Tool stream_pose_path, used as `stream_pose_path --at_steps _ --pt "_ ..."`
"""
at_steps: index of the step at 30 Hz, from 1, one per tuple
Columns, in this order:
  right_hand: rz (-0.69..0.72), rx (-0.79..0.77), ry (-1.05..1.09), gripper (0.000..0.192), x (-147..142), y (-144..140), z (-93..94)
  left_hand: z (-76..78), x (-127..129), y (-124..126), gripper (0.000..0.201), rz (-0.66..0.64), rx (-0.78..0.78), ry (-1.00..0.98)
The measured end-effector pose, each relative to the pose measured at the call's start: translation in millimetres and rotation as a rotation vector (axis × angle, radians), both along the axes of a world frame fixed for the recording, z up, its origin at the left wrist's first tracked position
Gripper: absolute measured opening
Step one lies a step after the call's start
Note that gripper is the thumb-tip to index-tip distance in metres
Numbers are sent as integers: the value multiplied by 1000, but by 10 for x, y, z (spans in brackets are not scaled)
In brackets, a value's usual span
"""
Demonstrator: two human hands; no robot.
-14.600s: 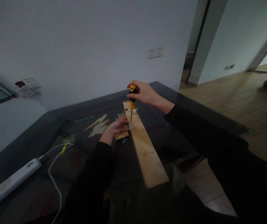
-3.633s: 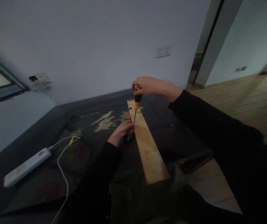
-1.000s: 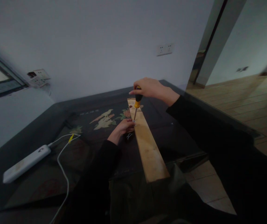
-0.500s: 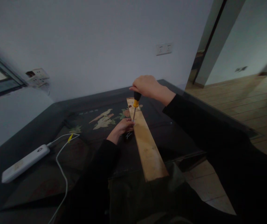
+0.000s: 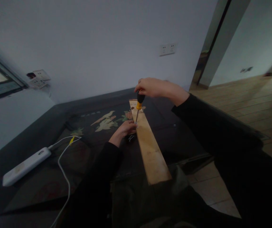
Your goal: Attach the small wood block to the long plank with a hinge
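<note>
A long, pale wooden board (image 5: 152, 152) lies lengthwise on the dark table, its near end reaching past the table edge over my lap. My right hand (image 5: 150, 87) grips the black top of a screwdriver (image 5: 139, 102) with a yellow collar. Its shaft slants down to the board's left side, toward the far end. Around the tip, my left hand (image 5: 125, 128) has its fingers pinched at the board's edge. A tiny shiny bit shows between them, too small to name. Just below that hand lie several thin metal pieces (image 5: 130, 138), like screws or nails.
A white power strip (image 5: 26, 166) rests on the left of the table (image 5: 98, 158). Its white cable (image 5: 66, 177), with a yellow tag, loops toward me. Wall sockets (image 5: 167, 49) are behind the table, and a tiled floor (image 5: 240, 104) extends to the right.
My right hand has shifted its hold on the screwdriver handle, with wrist and forearm swung slightly to the right. My left hand and the board have stayed in place.
</note>
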State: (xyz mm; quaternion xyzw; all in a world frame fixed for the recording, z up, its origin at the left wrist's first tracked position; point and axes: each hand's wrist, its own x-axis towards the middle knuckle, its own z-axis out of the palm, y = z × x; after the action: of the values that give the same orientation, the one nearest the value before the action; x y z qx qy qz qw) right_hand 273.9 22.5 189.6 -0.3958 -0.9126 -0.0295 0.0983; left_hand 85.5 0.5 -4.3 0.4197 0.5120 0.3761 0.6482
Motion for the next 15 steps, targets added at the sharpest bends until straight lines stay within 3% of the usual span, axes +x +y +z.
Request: stream_pose_path --at_steps 9,12,15 --pt "-270 183 103 51 -154 72 -212 -54 -8 30 17 -3 -18 23" --pt "-261 126 132 54 -85 113 -208 -60 -15 35 17 -4 -10 29" --pt "-148 30 94 45 5 98 -146 -54 -20 30 16 -18 5 10"
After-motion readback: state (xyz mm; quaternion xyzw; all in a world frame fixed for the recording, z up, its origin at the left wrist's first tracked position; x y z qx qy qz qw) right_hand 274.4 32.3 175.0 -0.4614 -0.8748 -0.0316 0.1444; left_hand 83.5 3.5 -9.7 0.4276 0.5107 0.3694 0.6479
